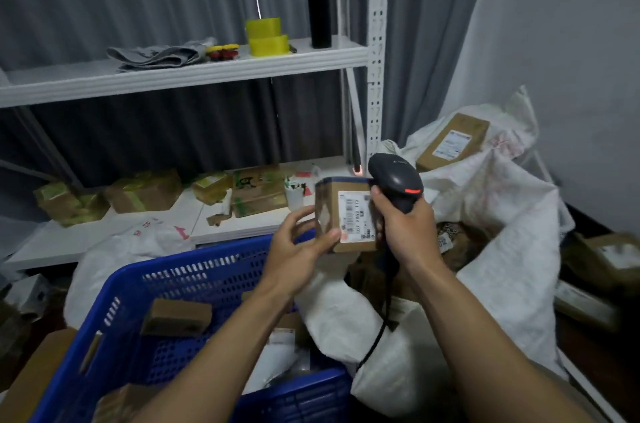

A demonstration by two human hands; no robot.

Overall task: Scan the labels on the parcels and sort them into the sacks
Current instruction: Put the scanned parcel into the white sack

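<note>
My left hand (300,246) holds a small brown cardboard parcel (334,211) by its lower left corner, thumb on the front, its white label (356,216) facing me. My right hand (403,232) grips a black barcode scanner (396,180) right beside the parcel's right edge; its cable hangs down. Below, an open white sack (502,249) holds several parcels. A second white sack (138,242) lies behind the blue crate (114,329), which holds more brown parcels (176,317).
A white metal shelf unit (180,72) stands behind, with yellow tape rolls (266,38) and a black bottle (318,3) on top, and taped parcels (145,195) on the lower board. A boxed parcel (453,142) lies on the far sack. More boxes (606,260) sit at right.
</note>
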